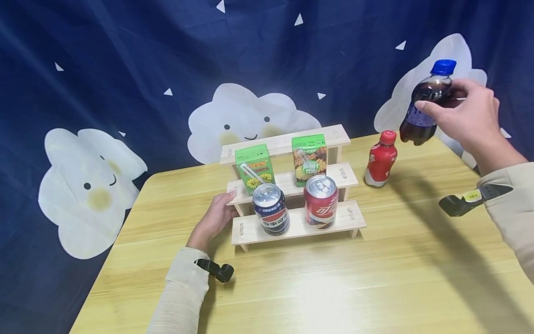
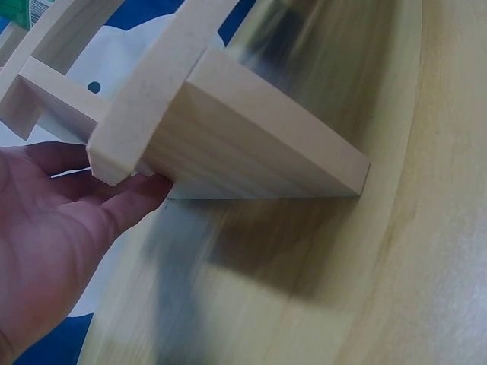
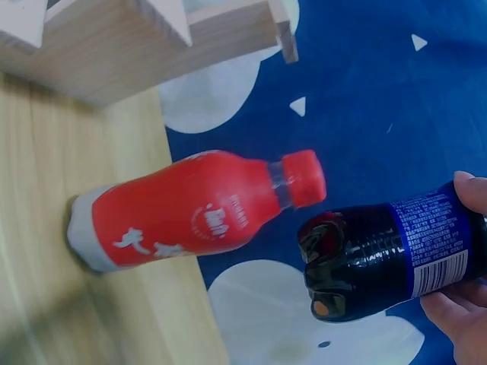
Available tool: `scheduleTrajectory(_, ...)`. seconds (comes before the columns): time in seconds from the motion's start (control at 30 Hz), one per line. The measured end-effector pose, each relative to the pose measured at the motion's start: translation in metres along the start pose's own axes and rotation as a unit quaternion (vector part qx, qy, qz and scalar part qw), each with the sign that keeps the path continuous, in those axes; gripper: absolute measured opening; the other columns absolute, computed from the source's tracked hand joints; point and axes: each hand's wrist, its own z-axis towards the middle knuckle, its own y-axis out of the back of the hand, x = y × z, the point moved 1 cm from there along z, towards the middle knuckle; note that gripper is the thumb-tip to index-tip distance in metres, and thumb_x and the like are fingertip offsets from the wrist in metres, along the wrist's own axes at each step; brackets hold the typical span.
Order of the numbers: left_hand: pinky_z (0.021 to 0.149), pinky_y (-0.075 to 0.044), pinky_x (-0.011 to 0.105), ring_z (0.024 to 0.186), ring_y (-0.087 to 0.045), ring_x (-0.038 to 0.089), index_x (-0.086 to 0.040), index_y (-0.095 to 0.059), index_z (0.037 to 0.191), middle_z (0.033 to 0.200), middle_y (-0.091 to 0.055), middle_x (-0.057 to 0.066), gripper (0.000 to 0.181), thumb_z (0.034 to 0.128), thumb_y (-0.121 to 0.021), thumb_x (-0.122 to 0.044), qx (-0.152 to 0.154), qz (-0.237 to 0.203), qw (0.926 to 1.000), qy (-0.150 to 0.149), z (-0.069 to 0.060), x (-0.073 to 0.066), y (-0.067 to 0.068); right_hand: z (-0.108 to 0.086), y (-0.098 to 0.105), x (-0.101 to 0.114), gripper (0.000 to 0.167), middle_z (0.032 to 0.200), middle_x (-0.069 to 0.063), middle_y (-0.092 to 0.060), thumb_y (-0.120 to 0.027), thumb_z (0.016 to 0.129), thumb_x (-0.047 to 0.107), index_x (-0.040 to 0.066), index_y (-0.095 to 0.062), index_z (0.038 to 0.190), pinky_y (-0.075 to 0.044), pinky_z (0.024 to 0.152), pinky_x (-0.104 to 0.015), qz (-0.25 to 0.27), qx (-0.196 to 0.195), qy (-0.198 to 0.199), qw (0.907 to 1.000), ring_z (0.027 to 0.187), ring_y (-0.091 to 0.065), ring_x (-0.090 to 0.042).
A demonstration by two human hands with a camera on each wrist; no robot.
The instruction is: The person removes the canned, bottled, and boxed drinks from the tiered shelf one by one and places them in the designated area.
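Observation:
My right hand (image 1: 475, 113) grips a dark cola bottle (image 1: 426, 109) with a blue cap, held in the air above the table's back right. The right wrist view shows the bottle's base (image 3: 327, 266) near the cap of a red bottle (image 3: 205, 209), which stands on the table. In the head view, my left hand (image 1: 214, 218) is at the left end of a three-tier wooden rack (image 1: 298, 227); the left wrist view has its fingers (image 2: 144, 194) touching the wood under a tier. Two green cartons (image 1: 255, 169) stand on the middle tier, a blue can (image 1: 271, 209) and a red can (image 1: 321, 202) on the lowest.
The wooden table (image 1: 167, 260) spreads in front of the rack and to both sides. The red bottle stands to the right of the rack. Behind the table hangs a dark blue curtain (image 1: 158, 41) with white clouds.

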Motion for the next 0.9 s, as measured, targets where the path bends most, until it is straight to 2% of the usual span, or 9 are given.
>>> scheduleTrajectory(0.23, 0.09, -0.049, 0.033, 0.101, -0.06, 0.009, 0.014, -0.034, 0.136, 0.115, -0.06, 0.004, 0.052, 0.1006, -0.028, -0.024, 0.003, 0.004, 1.0, -0.003, 0.0, 0.001, 0.0, -0.006, -0.006, -0.02, 0.071, 0.09, 0.027, -0.054, -0.072, 0.074, 0.051, 0.016, -0.053, 0.133, -0.034, 0.082, -0.014, -0.008, -0.014, 0.007, 0.9999, 0.071, -0.04, 0.02)
scheduleTrajectory(0.33, 0.09, -0.049, 0.034, 0.101, -0.06, 0.009, 0.014, -0.034, 0.135, 0.113, -0.06, 0.002, 0.052, 0.1006, -0.028, -0.024, 0.003, 0.005, 1.0, -0.004, 0.0, 0.001, -0.001, -0.01, -0.012, -0.031, 0.073, 0.107, 0.014, -0.064, -0.072, 0.075, 0.051, 0.012, -0.052, 0.133, -0.034, 0.078, -0.014, -0.021, -0.018, 0.008, 0.9996, 0.069, -0.038, 0.022)
scheduleTrajectory(0.47, 0.089, -0.049, 0.034, 0.1, -0.06, 0.009, 0.014, -0.035, 0.135, 0.108, -0.061, -0.003, 0.051, 0.1007, -0.028, -0.024, 0.003, 0.002, 1.0, -0.005, -0.001, 0.001, -0.001, -0.016, -0.02, -0.045, 0.075, 0.127, -0.012, -0.06, -0.071, 0.076, 0.05, 0.01, -0.05, 0.136, -0.033, 0.074, -0.013, -0.034, -0.017, 0.006, 0.9993, 0.066, -0.036, 0.023)
scheduleTrajectory(0.63, 0.089, -0.049, 0.033, 0.099, -0.061, 0.009, 0.013, -0.035, 0.135, 0.107, -0.061, -0.004, 0.051, 0.1006, -0.028, -0.024, -0.001, 0.002, 1.0, -0.005, -0.001, 0.0, 0.0, -0.022, -0.029, -0.061, 0.078, 0.127, -0.022, -0.056, -0.069, 0.077, 0.051, 0.009, -0.046, 0.138, -0.033, 0.073, -0.014, -0.032, -0.009, -0.004, 0.9994, 0.066, -0.035, 0.021)
scheduleTrajectory(0.7, 0.088, -0.049, 0.033, 0.099, -0.061, 0.009, 0.014, -0.035, 0.135, 0.107, -0.061, -0.004, 0.051, 0.1006, -0.028, -0.024, 0.0, 0.003, 1.0, -0.006, -0.001, 0.0, 0.0, -0.024, -0.032, -0.067, 0.078, 0.124, -0.022, -0.056, -0.07, 0.077, 0.05, 0.007, -0.046, 0.138, -0.033, 0.073, -0.013, -0.028, -0.012, -0.005, 0.9995, 0.066, -0.035, 0.021)
scheduleTrajectory(0.9, 0.087, -0.05, 0.032, 0.098, -0.061, 0.009, 0.015, -0.034, 0.134, 0.105, -0.061, -0.005, 0.052, 0.1004, -0.028, -0.023, 0.003, 0.0, 1.0, -0.008, 0.0, 0.0, -0.001, -0.03, -0.041, -0.084, 0.075, 0.116, -0.009, -0.056, -0.072, 0.076, 0.048, 0.007, -0.049, 0.135, -0.035, 0.073, -0.007, -0.01, -0.025, -0.003, 0.9996, 0.07, -0.037, 0.021)
